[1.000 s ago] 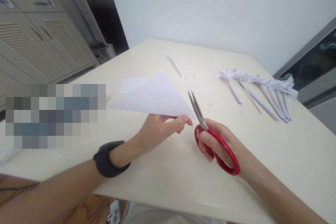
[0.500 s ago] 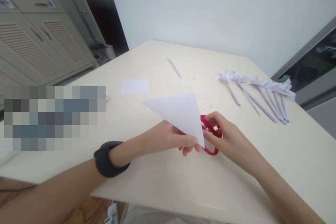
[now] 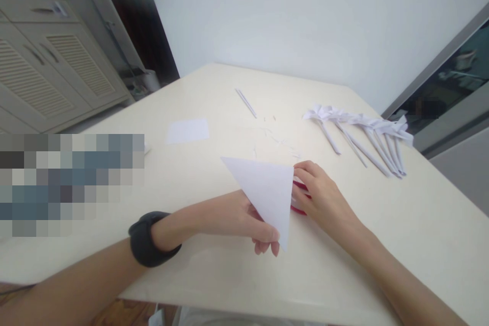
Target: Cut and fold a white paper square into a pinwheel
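In the head view, my left hand [image 3: 244, 224] pinches a white triangular piece of paper [image 3: 265, 191] by its lower corner, thumb on top and the other fingers underneath. My right hand [image 3: 323, 196] is just right of the paper's edge, with its fingers around the red handles of a pair of scissors [image 3: 298, 210]. The paper covers much of the scissors, and their blades are hidden. Thin paper scraps [image 3: 280, 141] lie on the table beyond my hands.
On the white table [image 3: 214, 280] are a flat paper rectangle [image 3: 188, 131] and two thin paper sticks [image 3: 246, 103]. A row of rolled paper stems with folded white tops [image 3: 357, 117] lies at the right. Something blurred out [image 3: 72, 183] is at the left.
The paper triangle has come closer to me and turned, its lower corner now pointing further down. My right hand and the scissors have shifted slightly left, with more of the handles hidden.
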